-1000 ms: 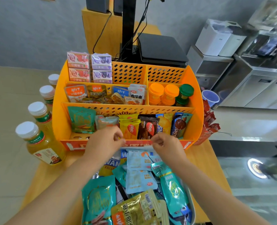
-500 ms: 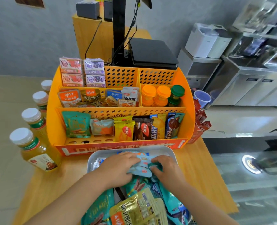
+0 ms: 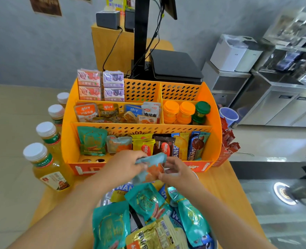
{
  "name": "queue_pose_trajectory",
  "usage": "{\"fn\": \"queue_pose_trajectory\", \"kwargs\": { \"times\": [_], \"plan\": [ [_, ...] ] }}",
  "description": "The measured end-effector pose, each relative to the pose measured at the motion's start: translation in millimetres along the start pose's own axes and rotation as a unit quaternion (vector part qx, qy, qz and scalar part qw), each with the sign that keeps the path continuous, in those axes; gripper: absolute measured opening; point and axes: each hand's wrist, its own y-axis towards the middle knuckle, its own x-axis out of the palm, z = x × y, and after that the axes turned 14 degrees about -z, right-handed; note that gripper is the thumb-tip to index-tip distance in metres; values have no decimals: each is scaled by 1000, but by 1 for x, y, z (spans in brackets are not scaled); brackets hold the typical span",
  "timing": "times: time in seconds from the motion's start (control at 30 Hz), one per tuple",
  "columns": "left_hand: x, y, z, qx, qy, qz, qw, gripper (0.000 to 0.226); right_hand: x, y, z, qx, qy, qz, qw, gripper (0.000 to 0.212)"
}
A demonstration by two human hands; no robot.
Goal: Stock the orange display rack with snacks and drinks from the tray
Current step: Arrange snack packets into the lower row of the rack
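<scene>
A: Which step is in hand?

B: A transfer. The left hand (image 3: 125, 166) and right hand (image 3: 175, 172) both have a grip on a small pale-blue snack packet (image 3: 151, 168) with an orange picture on it, each closed on one end, lifted just in front of the orange display rack (image 3: 68, 141), which stands toward the far edge of the table (image 3: 225, 186).

A: And the tray?

B: The tray (image 3: 105, 198) sits at the near edge, heaped with teal pouches (image 3: 110, 229), a gold packet (image 3: 148, 236) and blue wafer packs. Much is left to stock, I'd judge.

A: What does the next move call for?

B: Likely carrying the packet over the rack's front lip into the front row, beside the matching pale-blue pouch (image 3: 119, 143), and standing it upright without toppling its neighbours.

A: Any writing?

B: "nabati" on the yellow packet (image 3: 144, 147) and the brown packet (image 3: 163, 146), and part of "NANS" on the blue wafer packs (image 3: 196, 146). The fish snacks (image 3: 108, 110) in the middle row carry Chinese print reading 深海小鱼. The tea bottles (image 3: 48, 169) along the left edge have green labels too blurred to read.
</scene>
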Motion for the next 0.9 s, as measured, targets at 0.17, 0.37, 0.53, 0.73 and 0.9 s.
{"fn": "queue_pose_trajectory", "kwargs": {
  "times": [0.17,0.37,0.53,0.73,0.9],
  "plan": [
    [-30,-22,-9,-28,-259,0,966,15,18,20,-29,-8,-77,-72,994,26],
    [-27,-37,-34,-79,-309,76,945,38,42,43,-33,7,-25,-120,992,9],
    [-41,-34,-52,-89,-253,182,946,67,64,80,-58,-16,-33,-16,999,12],
    [-38,-5,-75,-111,-156,250,949,57,87,106,-61,-16,-44,57,997,36],
    [-30,8,-96,-153,-135,199,958,52,97,98,-45,-7,-68,26,997,40]
  ]
}}
